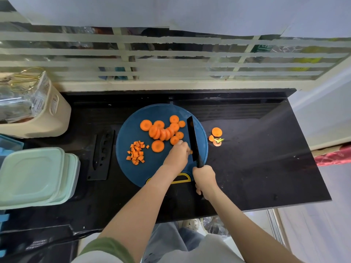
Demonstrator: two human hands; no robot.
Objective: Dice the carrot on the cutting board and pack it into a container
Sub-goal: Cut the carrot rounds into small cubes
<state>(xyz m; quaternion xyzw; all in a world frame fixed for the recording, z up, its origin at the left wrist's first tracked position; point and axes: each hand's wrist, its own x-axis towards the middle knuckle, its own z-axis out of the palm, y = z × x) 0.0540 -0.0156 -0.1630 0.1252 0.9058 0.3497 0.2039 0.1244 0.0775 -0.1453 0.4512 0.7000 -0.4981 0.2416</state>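
My left hand [177, 152] pinches a small orange carrot piece [190, 152], my right hand [204, 177] grips the black knife [192, 137]; a slip could nick my fingers.

A round blue cutting board [131, 128] sits on the black table [256, 158], carrying a cluster of carrot slices [163, 131] and, left of them, a small pile of diced carrot [135, 152]. The left hand [177, 153] pinches a carrot piece [190, 152] just beside the black knife [192, 137], whose handle the right hand [204, 176] grips. A knife sheath [101, 154] and stacked lidded containers [32, 175] lie left of the board; carrot ends [216, 134] lie right of it
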